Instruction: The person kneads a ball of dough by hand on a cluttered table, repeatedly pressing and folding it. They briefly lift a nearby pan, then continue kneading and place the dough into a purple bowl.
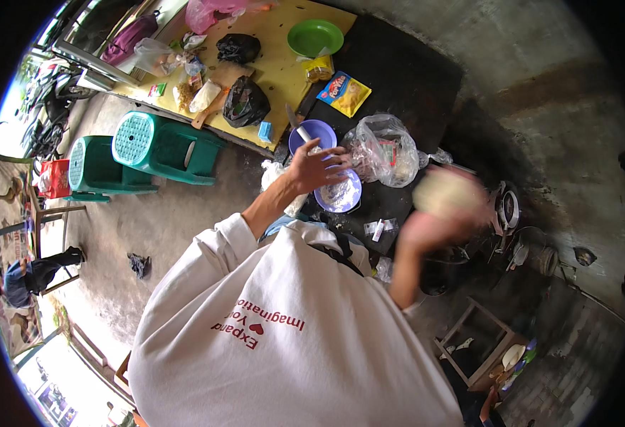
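Note:
My left hand (318, 166) is over two purple bowls, fingers apart and nothing in its grasp. White powder coats the inside of the nearer purple bowl (340, 193). Across the farther purple bowl (325, 131) rests a knife (295, 118) with a white handle. Off to the right, my right hand (424, 232) is strongly blurred around a pale, roundish thing (447, 195), too smeared to identify. Between the hands, on the dark tabletop (397, 69), sits a clear plastic bag (389, 155) with contents inside. A yellow and blue Forvita packet (345, 94) lies beyond the bowls.
On the yellow tabletop (285, 69) are a green plate (315, 38), black plastic bags (246, 102) and a wooden board (213, 109). Green plastic stools (168, 147) stand left. Pans (508, 208) are beside the wall at right. A person (29, 275) is at far left.

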Motion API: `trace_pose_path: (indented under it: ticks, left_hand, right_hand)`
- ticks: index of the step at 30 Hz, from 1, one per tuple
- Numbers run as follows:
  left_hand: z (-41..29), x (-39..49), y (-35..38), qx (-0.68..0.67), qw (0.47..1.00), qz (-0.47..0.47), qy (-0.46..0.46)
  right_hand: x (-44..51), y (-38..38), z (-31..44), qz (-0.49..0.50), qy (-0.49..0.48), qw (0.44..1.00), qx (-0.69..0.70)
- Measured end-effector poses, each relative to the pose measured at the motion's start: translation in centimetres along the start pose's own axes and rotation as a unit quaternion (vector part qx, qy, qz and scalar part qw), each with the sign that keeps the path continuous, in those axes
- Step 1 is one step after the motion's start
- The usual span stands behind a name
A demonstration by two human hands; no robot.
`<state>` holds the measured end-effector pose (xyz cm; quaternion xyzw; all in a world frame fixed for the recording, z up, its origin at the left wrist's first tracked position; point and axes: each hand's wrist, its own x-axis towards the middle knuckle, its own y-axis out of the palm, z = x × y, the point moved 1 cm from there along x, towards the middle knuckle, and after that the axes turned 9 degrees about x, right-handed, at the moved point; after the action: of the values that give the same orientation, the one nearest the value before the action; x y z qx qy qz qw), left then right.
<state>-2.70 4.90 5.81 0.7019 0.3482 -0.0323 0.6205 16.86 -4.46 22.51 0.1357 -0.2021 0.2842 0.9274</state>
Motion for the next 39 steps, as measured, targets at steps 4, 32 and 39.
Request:
trace_pose_path:
  ticks: [4,32,39]
  left_hand:
    - [0.5,3.1,0.9,-0.008,0.999,0.041,-0.029]
    - [1.7,3.5,5.6,0.048,0.993,0.022,0.107]
    - [1.8,1.4,4.8,0.033,0.973,0.229,0.013]
  right_hand:
    - [-7.9,1.0,-5.0,0.429,-0.058,0.879,-0.2]
    - [-5.4,0.8,-6.3,0.385,-0.04,0.907,-0.167]
    - [3.6,1.2,-4.4,0.227,-0.062,0.971,-0.036]
